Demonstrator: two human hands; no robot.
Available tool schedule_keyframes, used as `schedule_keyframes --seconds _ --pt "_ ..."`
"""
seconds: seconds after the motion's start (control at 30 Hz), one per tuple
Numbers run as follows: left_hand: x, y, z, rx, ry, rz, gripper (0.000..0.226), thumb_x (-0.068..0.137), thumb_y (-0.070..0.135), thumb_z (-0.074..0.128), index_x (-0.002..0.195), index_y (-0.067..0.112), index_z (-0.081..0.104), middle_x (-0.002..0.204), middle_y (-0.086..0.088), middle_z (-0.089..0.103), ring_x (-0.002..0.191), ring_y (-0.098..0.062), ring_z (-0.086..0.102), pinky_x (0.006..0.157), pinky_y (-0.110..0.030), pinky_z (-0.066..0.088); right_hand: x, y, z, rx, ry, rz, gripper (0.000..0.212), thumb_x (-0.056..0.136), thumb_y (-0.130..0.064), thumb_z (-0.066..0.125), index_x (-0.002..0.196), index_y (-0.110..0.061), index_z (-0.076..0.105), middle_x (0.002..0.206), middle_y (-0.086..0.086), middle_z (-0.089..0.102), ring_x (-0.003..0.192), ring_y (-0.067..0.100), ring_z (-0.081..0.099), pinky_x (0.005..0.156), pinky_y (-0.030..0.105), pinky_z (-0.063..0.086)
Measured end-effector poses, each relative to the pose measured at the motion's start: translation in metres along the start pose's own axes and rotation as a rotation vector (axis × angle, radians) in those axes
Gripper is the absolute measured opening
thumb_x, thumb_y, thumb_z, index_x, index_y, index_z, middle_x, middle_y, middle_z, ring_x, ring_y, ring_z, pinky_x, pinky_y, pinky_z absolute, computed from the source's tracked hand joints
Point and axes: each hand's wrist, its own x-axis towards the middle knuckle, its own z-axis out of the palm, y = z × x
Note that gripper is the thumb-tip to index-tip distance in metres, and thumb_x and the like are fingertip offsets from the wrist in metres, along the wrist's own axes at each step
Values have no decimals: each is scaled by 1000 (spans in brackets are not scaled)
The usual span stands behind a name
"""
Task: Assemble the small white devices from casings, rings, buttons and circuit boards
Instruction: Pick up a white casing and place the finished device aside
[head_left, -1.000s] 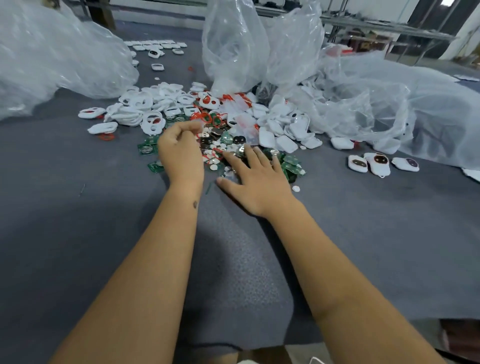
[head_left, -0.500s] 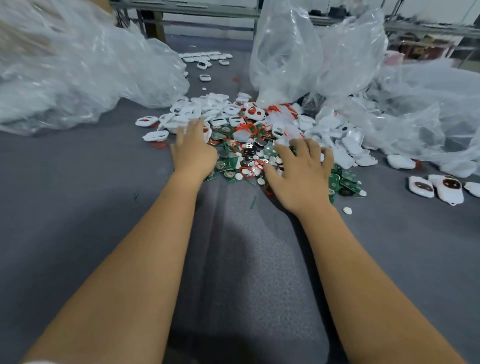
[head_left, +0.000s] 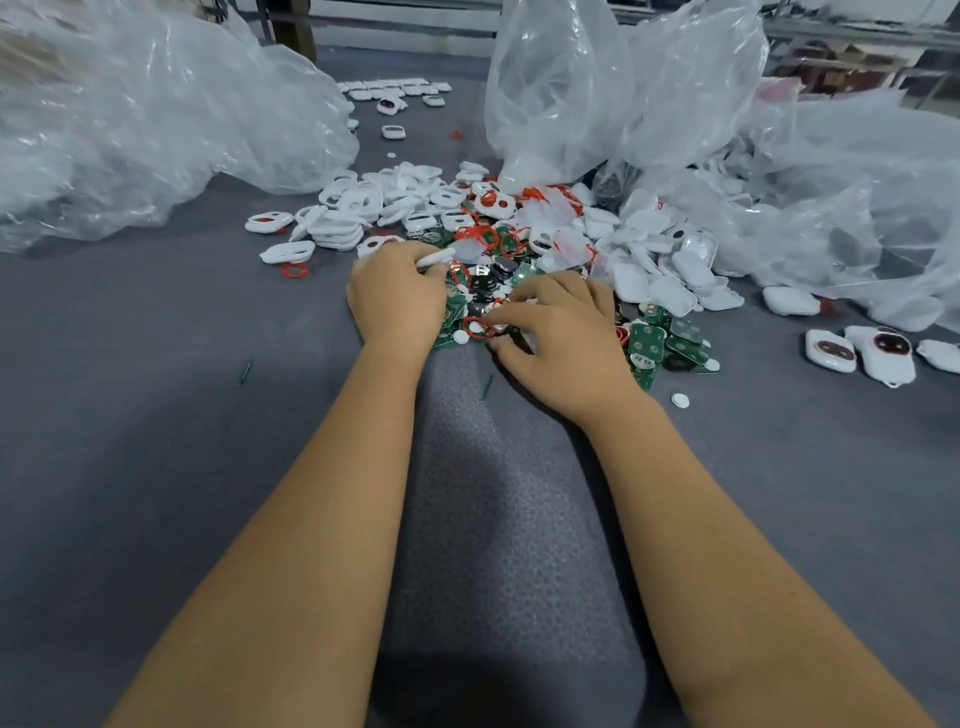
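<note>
- Our left hand (head_left: 397, 299) grips a white casing (head_left: 435, 258); we keep it level.
- Our right hand (head_left: 558, 335) pinches at a red ring (head_left: 477, 327); we lift only one.

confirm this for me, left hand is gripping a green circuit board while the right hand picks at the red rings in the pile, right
Not quite. In the head view the left hand grips a white casing, not a green circuit board. The rest holds: the right hand is picking at the red rings in the pile.
</note>
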Motion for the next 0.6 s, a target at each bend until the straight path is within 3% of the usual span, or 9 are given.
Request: schedule_keyframes --seconds 0.1,0.17,0.23,0.3,0.43,0.6 --pt "0 7 1 26 138 69 20 91 24 59 105 25 74 120 3 64 119 -22 50 101 -26 32 0 1 -2 24 15 14 15 86 -30 65 97 -29 76 105 -7 63 112 21 48 96 34 22" --pt "-5 18 3 -192 167 108 14 90 19 61 94 21 74 99 5 67 97 -12 57 83 -22 39 0 2 -1 10 15 10 12 84 -27 66 91 -25 76 102 -6 64 110 22 49 93 34 22" --pt "-15 29 7 -447 164 62 15 88 18 63 74 22 65 65 11 56 63 -3 47 60 -20 37 0 2 -1 3 9 20 11 83 -24 66 90 -22 74 100 -4 64 108 23 50 93 35 23" --pt "-24 36 12 -612 134 -35 25 89 18 65 66 25 59 54 12 50 54 -3 42 55 -23 37 -1 2 -1 8 25 44 15 81 -24 64 94 -22 72 98 -4 64 107 23 50 92 35 25" --pt "-34 41 19 -719 56 -103 14 90 18 66 78 24 67 67 4 67 66 -11 64 65 -37 53 -3 0 -3 60 10 7 28 81 -34 67 108 -30 70 103 -5 63 109 22 48 92 32 24" --pt "-32 37 17 -882 39 -155 12 92 7 62 100 4 70 82 -3 71 80 -13 69 80 -31 58 -2 -8 -1 62 -80 -94 27 85 -49 63 107 -36 72 109 -6 60 112 20 45 97 35 23"
